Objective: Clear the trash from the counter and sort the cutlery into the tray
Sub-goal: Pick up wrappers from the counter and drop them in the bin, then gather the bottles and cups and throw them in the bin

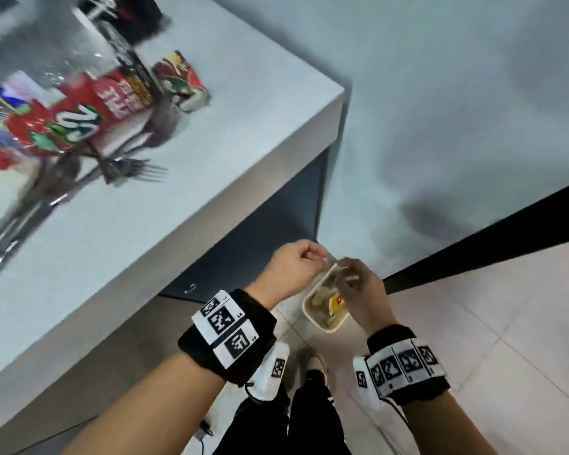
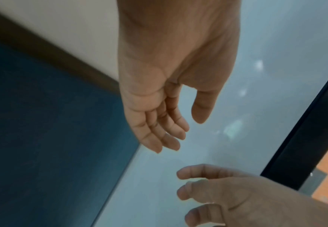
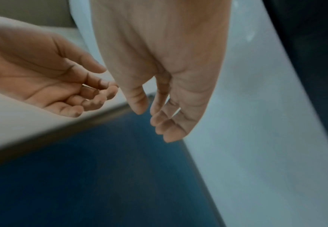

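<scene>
Head view. Your left hand [image 1: 291,269] and right hand [image 1: 363,290] hang side by side off the counter's corner, above a small cream bin [image 1: 324,305] on the floor that already holds scraps and a yellow packet. The fingers look loosely bent here; what seems to be a pale scrap [image 1: 337,269] sits between the hands over the bin, though blur hides whether either hand has it. Back on the counter [image 1: 184,205]: a red snack wrapper [image 1: 79,113], a crumpled paper cup [image 1: 181,82], forks [image 1: 135,169] and more cutlery partly under the wrapper. No tray shows.

Left wrist view. Your left hand [image 2: 171,95] is relaxed, fingers nearly straight, holding nothing; the right hand's fingertips [image 2: 190,192] sit just below.

Right wrist view. Your right hand [image 3: 163,86] hangs slack and empty; the left [image 3: 48,79] lies palm up beside it, fingers lightly curled, nothing in them.

Risks, as I judge them. The bin is small and low, so light trash let go from this height may drift past its rim. The wrapper lies over the cutlery; pulling it carelessly could drag forks toward the counter edge.
</scene>
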Demonstrator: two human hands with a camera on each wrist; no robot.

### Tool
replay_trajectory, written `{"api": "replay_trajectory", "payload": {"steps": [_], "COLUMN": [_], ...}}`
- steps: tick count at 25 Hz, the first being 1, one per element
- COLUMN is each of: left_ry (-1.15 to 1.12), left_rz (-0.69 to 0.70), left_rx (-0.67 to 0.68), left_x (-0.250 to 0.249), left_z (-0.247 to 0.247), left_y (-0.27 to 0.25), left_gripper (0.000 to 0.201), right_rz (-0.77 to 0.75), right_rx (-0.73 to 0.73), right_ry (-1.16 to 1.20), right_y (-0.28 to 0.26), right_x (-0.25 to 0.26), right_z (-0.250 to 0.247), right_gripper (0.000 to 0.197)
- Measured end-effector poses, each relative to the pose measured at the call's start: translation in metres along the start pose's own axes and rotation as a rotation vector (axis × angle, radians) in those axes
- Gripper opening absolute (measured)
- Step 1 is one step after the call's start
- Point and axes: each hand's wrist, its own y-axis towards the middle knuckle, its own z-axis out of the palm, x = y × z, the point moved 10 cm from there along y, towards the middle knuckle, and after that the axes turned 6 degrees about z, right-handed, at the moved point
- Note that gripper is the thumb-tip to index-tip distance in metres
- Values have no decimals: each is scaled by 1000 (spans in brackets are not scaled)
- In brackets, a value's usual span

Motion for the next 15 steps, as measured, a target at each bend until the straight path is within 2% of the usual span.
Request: {"api": "replay_trajectory", "payload": {"steps": [4,8,12,15], "left_ry": [-22,62,185,442], "left_rz": [157,243,239,154], "left_rx": [-136,-380,-606,-731], "left_x": [-77,-121,-132,-122], "left_z": [-73,-171,-266,-325], "left_y": [-60,-111,-125,-116], "left_gripper": [13,16,14,34], "right_rz": [-283,-429,-495,-544], "right_rx": [48,100,79,23], "right_ry": [-42,-55,-129,-289], "right_y": [-36,-56,-38,-19], "right_x": [118,213,280,327], "right_z": [-10,0,25,53], "right_gripper": [26,21,21,26]}}
